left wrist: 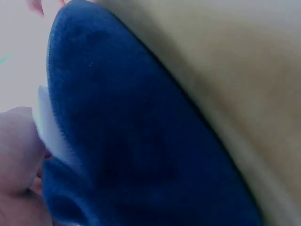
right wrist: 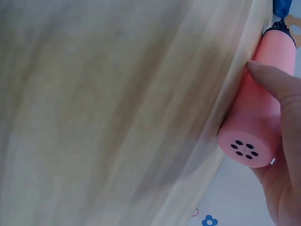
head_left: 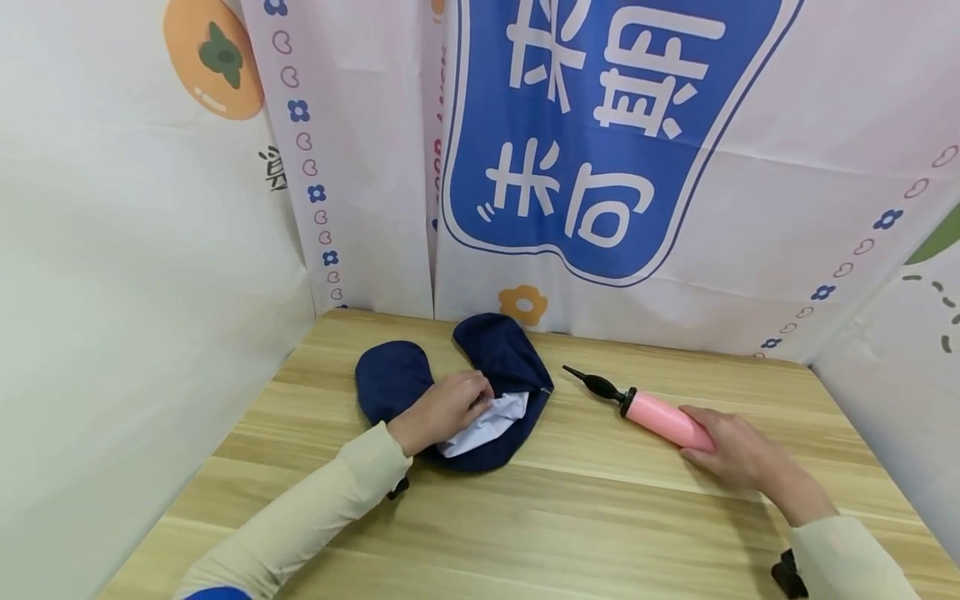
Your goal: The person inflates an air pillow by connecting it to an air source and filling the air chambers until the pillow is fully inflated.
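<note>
A navy U-shaped neck pillow (head_left: 491, 350) lies flat and limp on the wooden table, its zipped cover open and white lining (head_left: 487, 425) showing. My left hand (head_left: 446, 406) is at that opening with curled fingers, gripping the pillow's fabric; the fingertips are partly hidden. In the left wrist view, navy cloth (left wrist: 122, 103) fills the middle, with the hand at the left edge beside the white material. To the right, my right hand (head_left: 731, 446) holds a pink hand pump (head_left: 667, 419) around its rear end. The pump's black nozzle (head_left: 600, 386) points toward the pillow.
The wood-grain table (head_left: 570, 525) meets a printed cloth (head_left: 375, 167) hanging along its back edge. White sheeting (head_left: 150, 292) covers the left side, and more hangs at the right. Black straps (head_left: 789, 575) sit at the wrists.
</note>
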A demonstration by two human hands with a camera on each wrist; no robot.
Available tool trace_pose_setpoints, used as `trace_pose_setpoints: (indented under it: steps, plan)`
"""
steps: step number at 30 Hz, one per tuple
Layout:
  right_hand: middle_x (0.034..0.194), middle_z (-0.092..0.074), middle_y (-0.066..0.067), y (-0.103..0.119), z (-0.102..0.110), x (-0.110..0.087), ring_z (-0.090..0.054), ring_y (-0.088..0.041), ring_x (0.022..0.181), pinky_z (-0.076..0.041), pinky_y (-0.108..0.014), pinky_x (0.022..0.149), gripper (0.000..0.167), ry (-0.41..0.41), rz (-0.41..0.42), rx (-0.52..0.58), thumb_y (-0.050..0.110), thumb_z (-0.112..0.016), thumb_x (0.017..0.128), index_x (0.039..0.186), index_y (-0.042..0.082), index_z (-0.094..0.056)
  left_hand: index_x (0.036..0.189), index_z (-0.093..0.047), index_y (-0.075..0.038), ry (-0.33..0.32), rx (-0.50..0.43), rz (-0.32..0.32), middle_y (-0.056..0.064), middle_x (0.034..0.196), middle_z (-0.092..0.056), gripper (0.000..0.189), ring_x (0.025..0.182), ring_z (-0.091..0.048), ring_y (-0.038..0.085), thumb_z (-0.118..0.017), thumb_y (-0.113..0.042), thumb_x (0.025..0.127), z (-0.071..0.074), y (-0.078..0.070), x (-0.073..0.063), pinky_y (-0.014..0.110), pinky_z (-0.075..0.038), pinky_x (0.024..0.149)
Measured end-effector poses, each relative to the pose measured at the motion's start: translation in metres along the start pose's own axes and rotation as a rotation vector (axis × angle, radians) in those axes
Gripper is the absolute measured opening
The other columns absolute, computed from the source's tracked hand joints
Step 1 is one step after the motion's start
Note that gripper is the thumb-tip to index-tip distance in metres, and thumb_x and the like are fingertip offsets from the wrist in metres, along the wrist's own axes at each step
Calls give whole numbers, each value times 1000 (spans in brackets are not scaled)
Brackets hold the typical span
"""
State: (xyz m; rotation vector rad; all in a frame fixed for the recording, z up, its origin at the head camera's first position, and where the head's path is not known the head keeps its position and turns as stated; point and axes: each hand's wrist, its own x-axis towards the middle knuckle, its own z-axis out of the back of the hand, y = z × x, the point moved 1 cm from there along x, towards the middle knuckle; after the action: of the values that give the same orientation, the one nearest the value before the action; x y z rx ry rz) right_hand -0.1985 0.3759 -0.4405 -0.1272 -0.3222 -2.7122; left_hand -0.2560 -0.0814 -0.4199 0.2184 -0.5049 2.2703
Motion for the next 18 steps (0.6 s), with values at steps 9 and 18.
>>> trace_pose_setpoints:
  steps: [9, 18]
  plan:
    - [124, -75, -22, 13, 18, -5, -74, -39, 107, -59, -58, 87, 64, -205, 89, -5, 17, -91, 80, 135, -1, -65, 104, -78, -7, 8, -20, 12, 5, 96, -75, 8, 82, -66, 13, -72, -12, 100, 5, -1, 11, 26, -55, 74]
    - [115, -78, -12, 60, 53, 1, -76, -28, 90, -61, -50, 73, 60, -344, 230, -81, 15, -91, 75, 130, 8, -71, 103, -78, -8, -42, -66, 21, 4, 96, -73, 7, 83, -64, 12, -73, -10, 100, 0, -3, 14, 24, -55, 74]
